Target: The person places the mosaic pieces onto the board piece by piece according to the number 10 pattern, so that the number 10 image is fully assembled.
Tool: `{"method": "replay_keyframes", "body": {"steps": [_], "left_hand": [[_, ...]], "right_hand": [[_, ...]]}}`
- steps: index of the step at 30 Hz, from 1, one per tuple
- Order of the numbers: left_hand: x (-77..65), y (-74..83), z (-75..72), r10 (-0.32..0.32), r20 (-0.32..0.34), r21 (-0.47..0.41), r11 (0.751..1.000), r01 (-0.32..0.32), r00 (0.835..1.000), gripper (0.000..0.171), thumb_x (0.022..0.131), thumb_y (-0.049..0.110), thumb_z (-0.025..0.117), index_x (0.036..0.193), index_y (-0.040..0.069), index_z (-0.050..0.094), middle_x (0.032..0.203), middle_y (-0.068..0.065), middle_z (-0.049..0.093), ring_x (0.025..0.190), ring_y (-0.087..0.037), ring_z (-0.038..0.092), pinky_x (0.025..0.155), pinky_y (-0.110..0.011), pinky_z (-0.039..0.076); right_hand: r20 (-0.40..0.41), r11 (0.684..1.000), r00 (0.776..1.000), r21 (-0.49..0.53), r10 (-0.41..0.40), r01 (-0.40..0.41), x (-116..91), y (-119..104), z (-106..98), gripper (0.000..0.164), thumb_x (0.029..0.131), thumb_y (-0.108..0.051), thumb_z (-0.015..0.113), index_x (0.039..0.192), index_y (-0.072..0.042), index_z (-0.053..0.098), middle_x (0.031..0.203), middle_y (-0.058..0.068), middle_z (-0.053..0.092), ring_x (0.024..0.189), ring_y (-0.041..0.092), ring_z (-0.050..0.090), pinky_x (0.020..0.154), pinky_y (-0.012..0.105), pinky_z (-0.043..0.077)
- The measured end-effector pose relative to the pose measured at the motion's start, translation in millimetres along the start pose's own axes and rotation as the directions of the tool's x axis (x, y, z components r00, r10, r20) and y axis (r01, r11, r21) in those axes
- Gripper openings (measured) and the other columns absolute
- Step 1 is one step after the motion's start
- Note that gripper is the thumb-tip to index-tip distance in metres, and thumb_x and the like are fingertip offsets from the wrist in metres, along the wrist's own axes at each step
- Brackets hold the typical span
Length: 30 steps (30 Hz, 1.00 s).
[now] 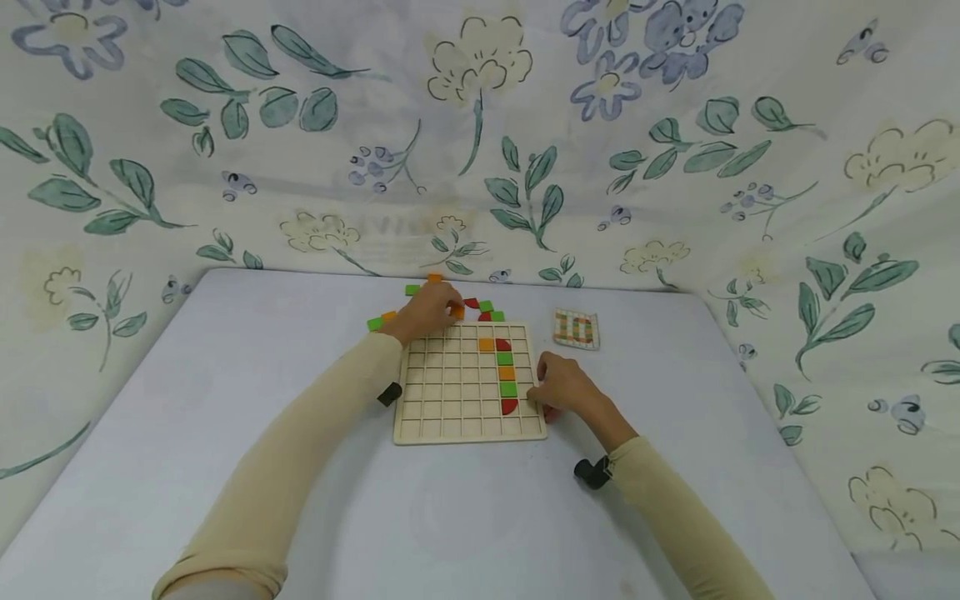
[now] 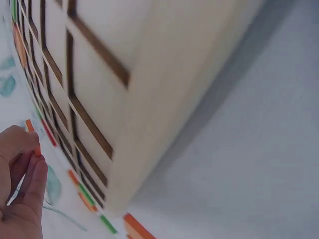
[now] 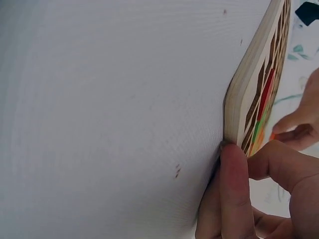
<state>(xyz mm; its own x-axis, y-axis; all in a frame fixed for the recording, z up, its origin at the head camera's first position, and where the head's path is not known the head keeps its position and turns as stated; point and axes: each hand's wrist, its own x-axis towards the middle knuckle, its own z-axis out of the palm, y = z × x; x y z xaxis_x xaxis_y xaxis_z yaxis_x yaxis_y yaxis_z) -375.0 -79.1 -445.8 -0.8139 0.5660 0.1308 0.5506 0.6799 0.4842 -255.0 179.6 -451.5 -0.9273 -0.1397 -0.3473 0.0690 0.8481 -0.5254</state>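
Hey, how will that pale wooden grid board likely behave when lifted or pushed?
The pale wooden grid board is probably stiff, given its thick, straight rim. Being broad and lying flat, it likely won't roll or tip if pushed. The flat red, green and orange tiles in its cells might slip out if it tilts.

The pale wooden board (image 1: 437, 387) bears a grid of squares, with green, orange and red tiles (image 1: 507, 389) toward its right. The tabletop (image 1: 450, 517) is white, the sleeves (image 1: 300, 442) beige, the card (image 1: 576, 329) at far right patterned in orange and green. Blue flowers, cream blossoms and green leaves pattern the white backdrop (image 1: 420, 50).
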Motion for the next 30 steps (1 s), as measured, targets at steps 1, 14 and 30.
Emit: {"method": "replay_keyframes", "body": {"steps": [1, 14, 30], "left_hand": [[-2.1, 5.1, 0.0, 0.032, -0.003, -0.003, 0.999, -0.032, 0.999, 0.022, 0.085, -0.002, 0.071, 0.107, -0.006, 0.07, 0.105, -0.015, 0.067, 0.095, -0.029, 0.059, 0.085, -0.039, 0.05], [-52.8, 68.0, 13.6, 0.13, 0.082, -0.03, 0.991, -0.128, 0.988, 0.022, 0.083, 0.004, 0.076, 0.104, 0.003, 0.073, 0.101, -0.005, 0.067, 0.093, -0.021, 0.061, 0.085, -0.031, 0.052], [-81.6, 93.3, 48.4, 0.184, 0.16, -0.012, 0.983, -0.184, 0.97, 0.015, 0.083, 0.01, 0.077, 0.098, 0.007, 0.077, 0.092, 0.002, 0.066, 0.082, -0.01, 0.057, 0.072, -0.019, 0.05]], "right_hand": [[0.0, 1.0, 1.0, 0.001, 0.001, -0.001, -0.3, -0.2, 0.0, 0.031, 0.085, -0.019, 0.074, 0.101, -0.005, 0.052, 0.071, 0.009, 0.062, 0.053, 0.018, 0.063, 0.048, 0.026, 0.048], [0.019, 1.0, 1.0, 0.028, -0.012, 0.011, -0.9, -0.6, -2.9, 0.031, 0.085, -0.018, 0.073, 0.101, -0.004, 0.052, 0.071, 0.01, 0.063, 0.053, 0.019, 0.064, 0.049, 0.027, 0.05], [0.018, 0.998, 1.0, 0.055, -0.003, 0.002, -2.2, -0.2, -1.2, 0.029, 0.085, -0.017, 0.073, 0.099, -0.004, 0.051, 0.073, 0.011, 0.063, 0.055, 0.019, 0.064, 0.049, 0.028, 0.052]]}}
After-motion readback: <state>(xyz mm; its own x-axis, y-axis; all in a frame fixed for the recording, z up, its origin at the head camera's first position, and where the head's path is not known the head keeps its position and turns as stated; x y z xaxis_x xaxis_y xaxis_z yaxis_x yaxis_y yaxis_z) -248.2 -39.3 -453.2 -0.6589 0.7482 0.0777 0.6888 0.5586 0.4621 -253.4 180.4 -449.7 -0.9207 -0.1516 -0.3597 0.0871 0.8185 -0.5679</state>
